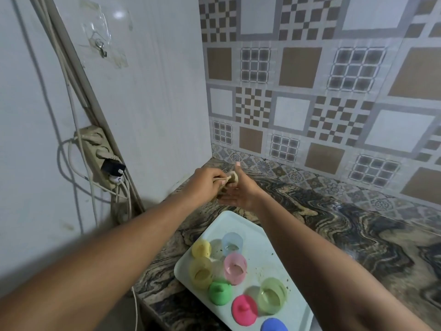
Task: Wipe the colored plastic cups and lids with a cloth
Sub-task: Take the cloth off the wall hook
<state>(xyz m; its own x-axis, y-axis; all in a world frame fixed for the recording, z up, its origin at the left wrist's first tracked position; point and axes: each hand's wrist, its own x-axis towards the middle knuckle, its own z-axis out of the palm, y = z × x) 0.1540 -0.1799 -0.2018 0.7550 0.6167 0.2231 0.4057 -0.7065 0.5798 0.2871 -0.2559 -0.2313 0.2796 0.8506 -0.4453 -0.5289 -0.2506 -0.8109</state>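
Closest to you, a white tray on the marbled counter carries the blue lid, pink lid and green lid at its near end. Next come the pale green cup, yellow cup and pink cup, with the yellow lid and blue cup behind them. Beyond the tray, your left hand pinches the beige cloth with curled fingers. Your right hand is open beside it, fingers straight, thumb raised, with the cloth against its palm.
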